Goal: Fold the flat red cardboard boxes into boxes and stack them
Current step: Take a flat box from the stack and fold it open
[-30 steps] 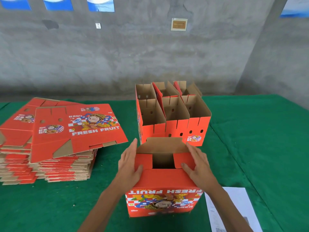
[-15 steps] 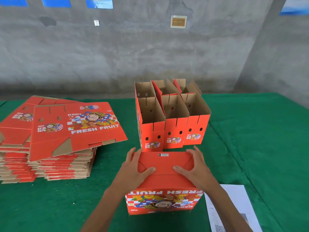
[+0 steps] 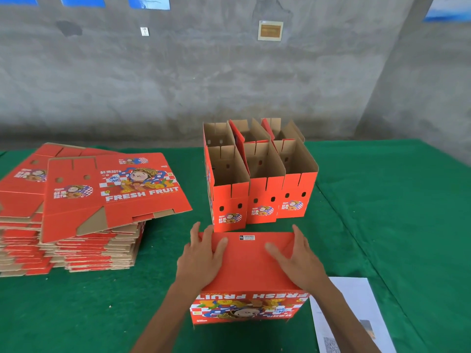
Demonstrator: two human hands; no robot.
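Red box under the hands: box (image 3: pixel 248 261) stands upside down on the tabletop (image 3: pixel 382 212), closed flap side up, print on the near wall inverted ("FRESH FRUIT" reads reversed).
Left hand: left hand (image 3: pixel 201 258) lies flat on the left part of the top flap, fingers straight and spread, fingertips reaching the far left corner; it grips nothing.
Right hand: right hand (image 3: pixel 297 258) lies flat on the right part of the same flap, fingers straight, thumb pointing inward; it grips nothing.
Hands relative to each other: apart, one at each side of the flap, bare red cardboard between the thumbs.
Label: small white sticker (image 3: pixel 246 237) at the far edge of the flap, between the two hands, uncovered.
Folded boxes: group of open boxes (image 3: pixel 260 179) just beyond the fingertips, upright, open ends up, brown insides showing, set side by side in rows and touching one another.
Flat stock: stack of flat boxes (image 3: pixel 76 212) well to the left of the left hand; top sheet printed side up, askew on the pile.
Paper: white sheet (image 3: pixel 354 314) on the tabletop beside the right forearm, near the box.
Tabletop cover: green cloth.
Background: grey concrete wall (image 3: pixel 178 85) beyond the tabletop.
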